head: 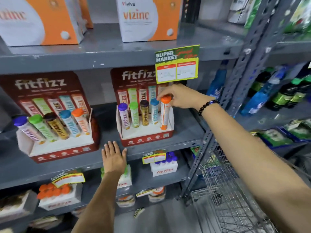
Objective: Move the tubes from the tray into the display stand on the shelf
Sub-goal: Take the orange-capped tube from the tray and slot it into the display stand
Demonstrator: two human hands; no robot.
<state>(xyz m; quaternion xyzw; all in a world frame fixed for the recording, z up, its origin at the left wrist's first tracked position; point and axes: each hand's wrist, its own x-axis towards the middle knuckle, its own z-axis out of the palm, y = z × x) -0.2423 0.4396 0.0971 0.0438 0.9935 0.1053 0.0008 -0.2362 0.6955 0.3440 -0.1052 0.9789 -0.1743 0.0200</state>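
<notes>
A red and white display stand [146, 135] sits on the grey middle shelf [181, 132]. It holds several upright tubes with purple, green, dark and blue caps. My right hand [181, 98] grips the orange cap of the orange-capped tube [164, 115], which stands in the stand's rightmost slot. My left hand [113, 157] lies flat and open on the shelf's front edge, just left of the stand. On the shelf below, white trays hold orange-capped tubes [53, 190] and purple-capped tubes [165, 159].
A second, full display stand [58, 145] stands to the left on the same shelf. Orange and white boxes [144, 19] fill the shelf above. A price card [176, 64] hangs over the stand. A wire cart [227, 190] is at the lower right, with bottles [262, 95] on the neighbouring rack.
</notes>
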